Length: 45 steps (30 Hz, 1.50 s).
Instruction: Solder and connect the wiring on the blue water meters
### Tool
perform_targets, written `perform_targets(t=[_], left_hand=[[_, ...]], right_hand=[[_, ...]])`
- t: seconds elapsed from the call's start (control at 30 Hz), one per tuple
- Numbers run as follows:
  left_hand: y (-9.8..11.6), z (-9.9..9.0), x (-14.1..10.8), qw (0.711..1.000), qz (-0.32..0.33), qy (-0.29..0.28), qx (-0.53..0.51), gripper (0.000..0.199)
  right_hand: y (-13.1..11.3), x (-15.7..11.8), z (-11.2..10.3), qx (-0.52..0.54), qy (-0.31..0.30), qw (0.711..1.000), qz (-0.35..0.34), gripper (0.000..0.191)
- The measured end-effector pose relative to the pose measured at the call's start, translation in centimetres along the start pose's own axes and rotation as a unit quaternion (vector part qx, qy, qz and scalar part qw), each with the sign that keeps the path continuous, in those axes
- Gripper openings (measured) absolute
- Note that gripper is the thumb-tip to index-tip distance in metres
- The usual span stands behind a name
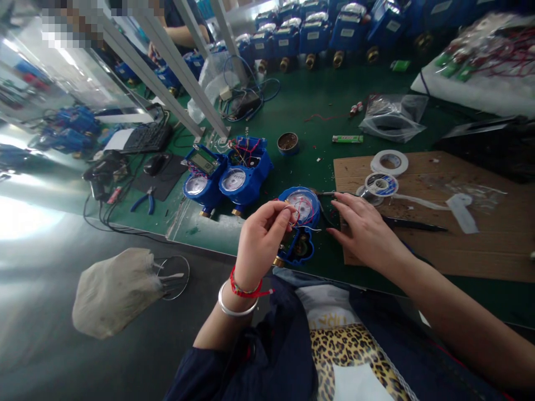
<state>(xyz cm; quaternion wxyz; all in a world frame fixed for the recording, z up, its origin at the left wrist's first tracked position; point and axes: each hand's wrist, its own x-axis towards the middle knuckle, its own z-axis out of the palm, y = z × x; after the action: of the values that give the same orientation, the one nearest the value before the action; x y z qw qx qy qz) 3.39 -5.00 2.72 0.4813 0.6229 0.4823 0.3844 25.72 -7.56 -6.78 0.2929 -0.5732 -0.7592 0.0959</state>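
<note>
A blue meter [315, 209] with a round clear dial lies near the table's front edge, its dark housing [301, 245] open below. Thin red and white wires [297, 218] cross the dial. My left hand [265, 231] pinches the wire ends over the meter's left side. To the right, my right hand [361, 228] has its fingers spread, palm down, beside the meter and over the cardboard's left edge. Its fingertips are near a thin dark tool or cable [326, 194], with no clear grip on it. A solder spool [381, 185] stands just beyond that hand.
Two open blue meters [240, 184] stand to the left, with blue-handled pliers [145, 201] farther left. Behind are a round tin [288, 143] and a green battery [348, 139]. White tape [389, 162] and black tweezers [413, 224] lie on cardboard [480, 262]. Another person's arm [184, 36] shows at the back.
</note>
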Motion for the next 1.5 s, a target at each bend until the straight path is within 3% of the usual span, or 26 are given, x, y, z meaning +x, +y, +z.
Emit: perform_targets(t=[0.13, 0.3, 0.47, 0.87, 1.5], left_hand=[[-0.1, -0.1, -0.1, 1.000, 0.003, -0.004, 0.006, 0.016], [-0.1, -0.1, -0.1, 1.000, 0.001, -0.010, 0.009, 0.017], [-0.1, 0.1, -0.2, 1.000, 0.000, -0.012, 0.008, 0.016], [-0.3, 0.3, -0.3, 0.999, 0.015, 0.003, 0.043, 0.018], [-0.2, 0.3, -0.3, 0.999, 0.017, -0.001, 0.040, 0.018]], right_hand=[[-1.7, 0.6, -0.4, 0.039, 0.003, 0.999, 0.007, 0.039], [-4.1, -0.1, -1.8, 0.104, 0.064, 0.992, 0.011, 0.020], [-5.0, 0.0, -2.4, 0.126, 0.083, 0.989, 0.001, 0.006], [-6.8, 2.1, -1.1, 0.127, 0.101, 0.986, -0.036, 0.008], [-6.4, 2.2, -1.1, 0.140, 0.109, 0.983, -0.040, 0.006]])
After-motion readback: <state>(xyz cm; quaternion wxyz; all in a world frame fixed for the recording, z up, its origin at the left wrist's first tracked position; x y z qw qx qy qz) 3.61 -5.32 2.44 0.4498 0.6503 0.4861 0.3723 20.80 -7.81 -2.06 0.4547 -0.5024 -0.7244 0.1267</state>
